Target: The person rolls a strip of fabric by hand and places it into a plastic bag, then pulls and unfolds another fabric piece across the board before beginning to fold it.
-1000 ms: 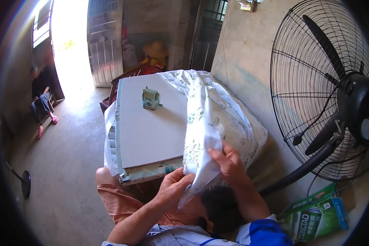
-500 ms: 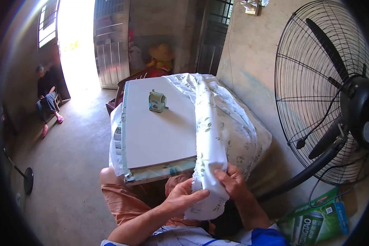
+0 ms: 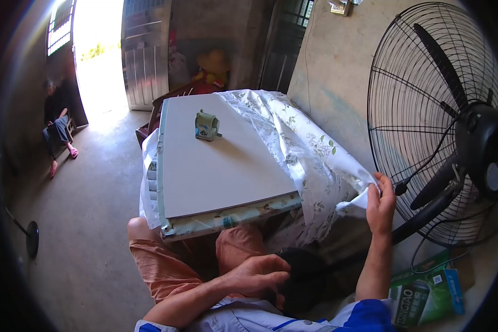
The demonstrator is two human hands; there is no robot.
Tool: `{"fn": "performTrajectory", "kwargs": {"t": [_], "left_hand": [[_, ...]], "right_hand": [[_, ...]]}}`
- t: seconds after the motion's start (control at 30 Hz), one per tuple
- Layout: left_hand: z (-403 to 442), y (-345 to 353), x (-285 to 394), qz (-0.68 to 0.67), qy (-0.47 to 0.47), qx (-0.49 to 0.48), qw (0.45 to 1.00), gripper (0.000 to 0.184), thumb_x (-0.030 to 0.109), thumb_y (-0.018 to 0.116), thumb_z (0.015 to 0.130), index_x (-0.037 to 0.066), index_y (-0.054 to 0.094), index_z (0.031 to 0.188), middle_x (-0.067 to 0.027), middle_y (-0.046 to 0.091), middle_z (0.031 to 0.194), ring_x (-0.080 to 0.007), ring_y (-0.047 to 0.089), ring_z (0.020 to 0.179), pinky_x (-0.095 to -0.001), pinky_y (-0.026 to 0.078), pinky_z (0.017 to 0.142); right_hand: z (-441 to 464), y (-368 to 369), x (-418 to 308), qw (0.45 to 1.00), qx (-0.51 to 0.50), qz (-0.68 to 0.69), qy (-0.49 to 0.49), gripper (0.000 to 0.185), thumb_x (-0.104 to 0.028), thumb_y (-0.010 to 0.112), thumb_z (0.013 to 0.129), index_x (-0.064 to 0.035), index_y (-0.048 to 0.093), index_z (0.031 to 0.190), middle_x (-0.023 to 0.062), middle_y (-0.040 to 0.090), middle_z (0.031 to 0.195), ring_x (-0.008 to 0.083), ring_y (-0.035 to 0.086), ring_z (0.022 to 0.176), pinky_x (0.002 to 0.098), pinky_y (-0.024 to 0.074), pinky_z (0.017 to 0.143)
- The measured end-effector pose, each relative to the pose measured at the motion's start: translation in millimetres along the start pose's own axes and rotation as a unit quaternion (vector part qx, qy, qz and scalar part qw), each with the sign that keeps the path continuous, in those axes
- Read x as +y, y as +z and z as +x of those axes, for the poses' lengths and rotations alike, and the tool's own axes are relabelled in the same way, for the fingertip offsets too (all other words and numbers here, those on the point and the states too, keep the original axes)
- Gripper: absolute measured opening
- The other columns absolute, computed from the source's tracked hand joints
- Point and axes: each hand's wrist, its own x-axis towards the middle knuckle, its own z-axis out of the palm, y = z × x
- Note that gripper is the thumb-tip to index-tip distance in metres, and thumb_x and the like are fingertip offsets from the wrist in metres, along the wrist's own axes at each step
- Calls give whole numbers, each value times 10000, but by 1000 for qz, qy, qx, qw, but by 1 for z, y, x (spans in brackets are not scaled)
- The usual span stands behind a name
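My right hand (image 3: 380, 205) is closed on the edge of a white tablecloth (image 3: 315, 135) with green leaf print, pulled out to the right and lifted off the table. My left hand (image 3: 260, 272) hangs over my lap with fingers stretched out, holding nothing. A large white board (image 3: 216, 171) lies on the table, its right part bordered by the bunched cloth. On the board stands a small pale green pencil sharpener (image 3: 206, 126) with a side handle. Under the board's near edge, a patterned, light-blue table edge (image 3: 227, 221) shows.
A big black pedestal fan (image 3: 440, 127) stands close on my right, near the cloth. Below it is a green carton (image 3: 426, 299). A person (image 3: 58, 119) sits by the open doorway at the left. A round black base (image 3: 33, 239) stands on the floor at the left.
The cloth's near end has swung from in front of me to the right in my right hand, baring more of the board. My left hand has let go of it and lowered.
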Motion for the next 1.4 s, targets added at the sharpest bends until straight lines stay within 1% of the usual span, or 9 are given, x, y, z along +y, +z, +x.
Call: {"fn": "performTrajectory", "kwargs": {"t": [0.33,0.5,0.57,0.63,0.8,1.03,1.2,1.33,1.4], "left_hand": [[-3,-5,19,6,69,92,993,478,319,698,1036,2,584,1374,-111,683,1267,-175,659,1148,-322,542,961],[-6,-17,26,-49,134,90,986,429,290,694,1040,29,603,1368,-87,702,1230,-177,657,1166,-346,525,1038],[-9,-17,26,-58,123,94,986,424,292,697,1039,29,608,1359,-86,701,1231,-179,658,1165,-348,526,1038],[-11,-17,22,-61,108,85,989,406,282,684,1048,24,611,1353,-89,697,1233,-176,653,1174,-347,522,1044],[-9,-12,10,-50,39,53,997,365,234,663,1065,0,611,1340,-93,686,1252,-161,630,1217,-344,503,1064],[-2,-7,-1,-83,27,11,996,294,144,609,1087,-27,562,1322,-175,711,1124,-297,704,1111,-429,549,992],[-3,-4,8,-51,-2,40,998,374,197,616,1087,-26,535,1377,-167,682,1238,-286,676,1191,-431,537,1027],[-1,-10,9,-115,139,49,982,424,270,604,1089,9,556,1419,-110,684,1263,-184,660,1149,-336,529,1004],[1,-15,11,-139,205,45,968,469,311,458,1134,1,495,1484,-132,669,1284,-229,640,1213,-380,491,1078]], "right_hand": [[-20,31,-75,855,-133,475,161,344,-176,630,1016,56,631,1270,78,714,1035,101,651,890,258,534,809],[-5,30,-101,881,-105,452,95,460,-251,602,999,88,591,1310,153,718,1041,141,696,893,264,567,744],[12,15,-64,962,15,172,-213,526,-265,662,994,86,555,1371,225,704,1157,256,729,1021,341,617,825],[33,8,-8,906,158,-48,-389,567,-259,697,987,93,541,1403,259,691,1253,318,725,1091,372,613,890],[73,-38,0,902,181,-181,-348,500,-228,657,1021,98,542,1383,264,648,1346,383,671,1219,475,579,995],[50,-49,-19,963,197,41,-181,332,20,606,1008,101,595,1330,296,590,1370,351,662,1206,387,586,953],[48,-47,-45,890,204,-203,-353,333,-20,565,1046,125,577,1344,270,602,1356,304,663,1121,376,566,936],[-31,-15,-90,963,-11,128,-237,236,-94,608,1026,30,648,1222,146,685,1124,223,706,922,340,587,740],[-40,17,-143,863,-265,194,-384,291,-76,666,947,-15,662,1231,91,711,953,217,723,798,317,585,672]]}}
